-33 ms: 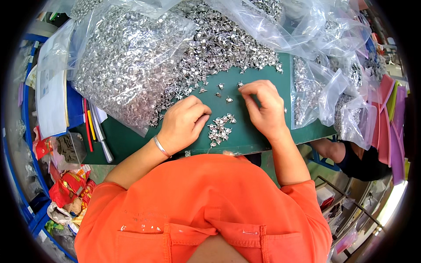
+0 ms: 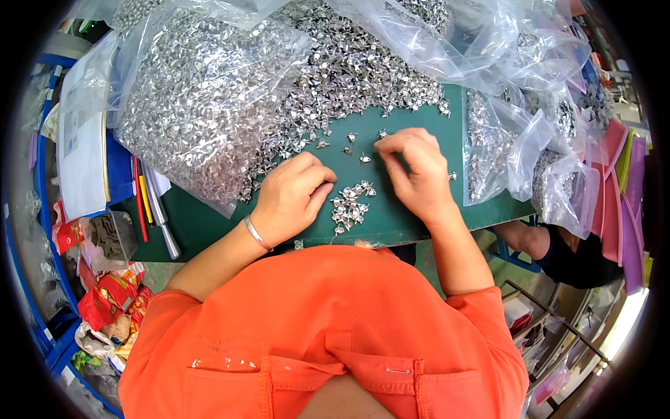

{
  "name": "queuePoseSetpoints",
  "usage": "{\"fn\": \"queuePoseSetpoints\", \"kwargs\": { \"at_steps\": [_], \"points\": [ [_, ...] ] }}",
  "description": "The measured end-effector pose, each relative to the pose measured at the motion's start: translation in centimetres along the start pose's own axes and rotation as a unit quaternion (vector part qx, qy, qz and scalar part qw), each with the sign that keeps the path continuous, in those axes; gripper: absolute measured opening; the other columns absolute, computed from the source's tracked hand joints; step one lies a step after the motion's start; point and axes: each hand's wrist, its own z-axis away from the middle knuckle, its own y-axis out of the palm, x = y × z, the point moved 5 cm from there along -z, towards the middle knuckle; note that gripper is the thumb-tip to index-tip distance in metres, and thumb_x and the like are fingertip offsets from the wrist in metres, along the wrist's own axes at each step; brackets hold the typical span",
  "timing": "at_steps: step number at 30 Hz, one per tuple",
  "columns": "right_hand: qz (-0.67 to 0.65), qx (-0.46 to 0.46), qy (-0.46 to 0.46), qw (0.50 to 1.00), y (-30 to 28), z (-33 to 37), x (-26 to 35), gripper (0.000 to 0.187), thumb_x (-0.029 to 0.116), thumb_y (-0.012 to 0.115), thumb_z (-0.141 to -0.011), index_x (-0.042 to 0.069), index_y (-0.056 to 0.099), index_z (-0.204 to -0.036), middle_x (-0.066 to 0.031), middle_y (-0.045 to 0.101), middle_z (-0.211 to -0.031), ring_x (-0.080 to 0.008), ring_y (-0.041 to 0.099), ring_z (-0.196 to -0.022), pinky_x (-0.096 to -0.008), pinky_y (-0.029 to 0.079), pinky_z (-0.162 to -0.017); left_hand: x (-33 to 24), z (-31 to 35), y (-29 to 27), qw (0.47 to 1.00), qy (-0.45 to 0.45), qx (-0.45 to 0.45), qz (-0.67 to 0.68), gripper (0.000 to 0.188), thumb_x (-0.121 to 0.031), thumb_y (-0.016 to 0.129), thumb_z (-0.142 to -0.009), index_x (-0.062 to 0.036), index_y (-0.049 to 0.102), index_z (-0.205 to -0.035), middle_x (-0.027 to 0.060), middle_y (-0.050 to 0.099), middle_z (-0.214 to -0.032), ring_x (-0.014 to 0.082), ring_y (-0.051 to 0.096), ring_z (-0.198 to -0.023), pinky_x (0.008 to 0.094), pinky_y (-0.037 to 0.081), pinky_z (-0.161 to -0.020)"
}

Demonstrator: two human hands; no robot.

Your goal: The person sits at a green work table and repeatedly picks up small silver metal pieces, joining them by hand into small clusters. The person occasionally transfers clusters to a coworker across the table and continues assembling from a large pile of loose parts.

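My left hand [image 2: 292,192] rests on the green tabletop [image 2: 405,227] with fingers curled in and thumb pressed near them. Whatever lies inside its grip, if anything, is hidden. Right of it sits a small cluster of shiny, pronged metal pieces [image 2: 350,207]. Across from that, my right hand [image 2: 419,171] is bent over the table, its index finger and thumb apart and nothing visible between them. One metal piece [image 2: 382,133] lies just beyond its fingertips, and a few others, such as a single piece [image 2: 365,159], are scattered between both hands.
A large heap of the same pieces [image 2: 349,70] covers the far side, beside a clear plastic bag [image 2: 202,105] full of them. More filled bags [image 2: 551,133] stand at right. Pens and a metal tool [image 2: 161,216] lie at left. Another person's leg [image 2: 527,239] shows at right.
My right hand has shifted slightly left, uncovering a metal piece by its outer edge. My left hand stays put.
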Motion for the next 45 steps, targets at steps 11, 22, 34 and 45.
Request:
{"fn": "queuePoseSetpoints", "kwargs": {
  "at_steps": [11,22,34,45],
  "points": [
    [0.049,0.07,-0.081,0.993,1.2,1.0,1.1,0.021,0.001,0.074,-0.072,0.013,0.063,-0.085,0.0014,0.065,-0.087,-0.0229,0.062,-0.09,-0.0406,0.04,-0.086,0.0,0.0,0.0,1.0,-0.001,0.0,0.002,0.012,-0.001,0.072,-0.082,-0.0054,0.07,-0.093,0.008,0.062,-0.088,0.0264,0.063,-0.076,0.0363,0.051,-0.066],
    [0.004,0.043,-0.045,0.998,0.5,1.8,1.3,0.018,-0.001,0.072,-0.078,0.01,0.064,-0.09,-0.0019,0.068,-0.091,-0.0231,0.064,-0.089,-0.0384,0.043,-0.085,0.1,0.0,0.1,1.0,-0.002,-0.001,0.006,0.013,0.0,0.072,-0.082,-0.0051,0.071,-0.093,0.0081,0.062,-0.086,0.026,0.063,-0.074,0.0361,0.051,-0.066],
    [-0.004,0.08,-0.026,0.996,0.2,0.6,0.8,0.017,-0.002,0.073,-0.076,0.009,0.066,-0.087,-0.0037,0.066,-0.081,-0.0261,0.063,-0.082,-0.0391,0.044,-0.078,0.2,0.1,0.1,1.0,0.002,-0.006,0.008,0.012,-0.001,0.072,-0.082,-0.005,0.071,-0.093,0.0082,0.062,-0.087,0.026,0.063,-0.074,0.0363,0.05,-0.065],
    [-0.035,0.164,-0.008,0.986,0.4,0.7,1.3,0.015,0.003,0.075,-0.078,0.009,0.066,-0.089,-0.0049,0.064,-0.08,-0.0269,0.063,-0.081,-0.0385,0.046,-0.076,0.2,0.0,0.1,1.0,0.004,-0.012,0.003,0.011,-0.001,0.072,-0.083,-0.0054,0.07,-0.093,0.0079,0.062,-0.087,0.0266,0.063,-0.075,0.0364,0.051,-0.065]
  ]
}}
